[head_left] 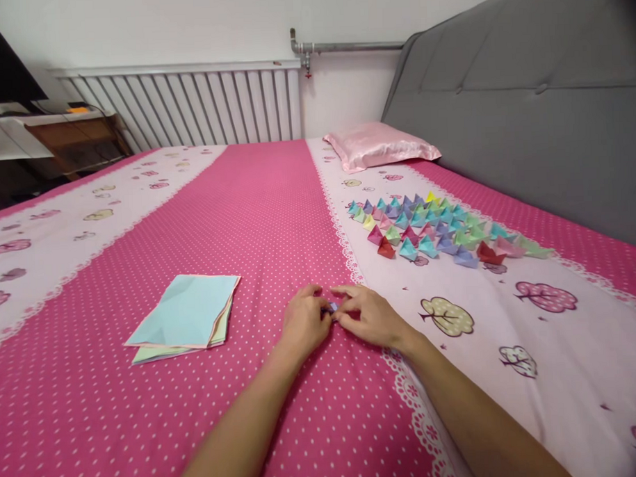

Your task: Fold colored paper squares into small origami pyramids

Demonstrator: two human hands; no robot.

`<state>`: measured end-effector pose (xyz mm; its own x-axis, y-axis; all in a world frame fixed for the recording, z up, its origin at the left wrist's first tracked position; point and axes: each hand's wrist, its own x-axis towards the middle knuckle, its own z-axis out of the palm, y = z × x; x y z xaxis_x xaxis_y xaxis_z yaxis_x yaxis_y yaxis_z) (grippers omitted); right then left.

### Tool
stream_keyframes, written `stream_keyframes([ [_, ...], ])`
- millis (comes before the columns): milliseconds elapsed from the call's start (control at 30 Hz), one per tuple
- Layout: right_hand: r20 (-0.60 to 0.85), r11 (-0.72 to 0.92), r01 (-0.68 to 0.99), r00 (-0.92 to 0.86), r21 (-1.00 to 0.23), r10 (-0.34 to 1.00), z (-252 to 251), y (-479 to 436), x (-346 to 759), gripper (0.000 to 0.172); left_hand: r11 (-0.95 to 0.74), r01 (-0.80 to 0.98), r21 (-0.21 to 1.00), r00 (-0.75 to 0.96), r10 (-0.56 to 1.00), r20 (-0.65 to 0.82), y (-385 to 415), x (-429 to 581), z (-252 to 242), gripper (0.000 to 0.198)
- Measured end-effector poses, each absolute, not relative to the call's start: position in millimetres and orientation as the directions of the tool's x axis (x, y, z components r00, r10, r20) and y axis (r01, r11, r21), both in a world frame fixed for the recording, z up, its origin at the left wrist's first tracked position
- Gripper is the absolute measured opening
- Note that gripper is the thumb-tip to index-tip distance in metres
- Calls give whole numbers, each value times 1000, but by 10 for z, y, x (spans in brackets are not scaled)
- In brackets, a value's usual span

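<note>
Between my two hands is a small piece of folded purple paper [333, 307], mostly covered by fingers. My left hand [307, 318] pinches it from the left side, low over the pink bedspread. From the right, my right hand [366, 313] grips it with thumb and fingers closed. The paper's exact shape cannot be made out. A stack of square paper sheets [188, 312], light blue on top with pink and green edges below, lies to the left of my left hand. Several folded paper boats [427, 246] in many colours stand in rows beyond my right hand.
The bed has a pink dotted bedspread [259, 220] with white lace-edged bands. A pink satin pillow [380, 146] rests by the grey headboard [527, 113]. A white radiator [188, 107] and a desk with a monitor [4, 68] stand at the back.
</note>
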<state>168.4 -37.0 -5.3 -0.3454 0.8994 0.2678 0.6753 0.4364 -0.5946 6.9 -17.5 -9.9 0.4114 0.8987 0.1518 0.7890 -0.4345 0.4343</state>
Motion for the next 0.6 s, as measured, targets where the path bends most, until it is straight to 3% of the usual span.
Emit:
stream_keyframes([
  [100,310,348,616,-172,-707,935,-44,-348,1658,23,-436,790,432,410,899,157,-176,79,-101,23],
  [167,336,336,594,-116,-731,935,-48,-344,1643,14,-439,790,429,412,897,158,-178,80,-97,25],
  [367,300,358,634,-202,-685,932,-116,-357,1582,15,-434,798,419,410,900,152,-191,82,-90,25],
  [600,299,331,686,-170,-648,939,-162,-347,1537,13,-423,789,446,395,905,159,-171,82,-131,26],
])
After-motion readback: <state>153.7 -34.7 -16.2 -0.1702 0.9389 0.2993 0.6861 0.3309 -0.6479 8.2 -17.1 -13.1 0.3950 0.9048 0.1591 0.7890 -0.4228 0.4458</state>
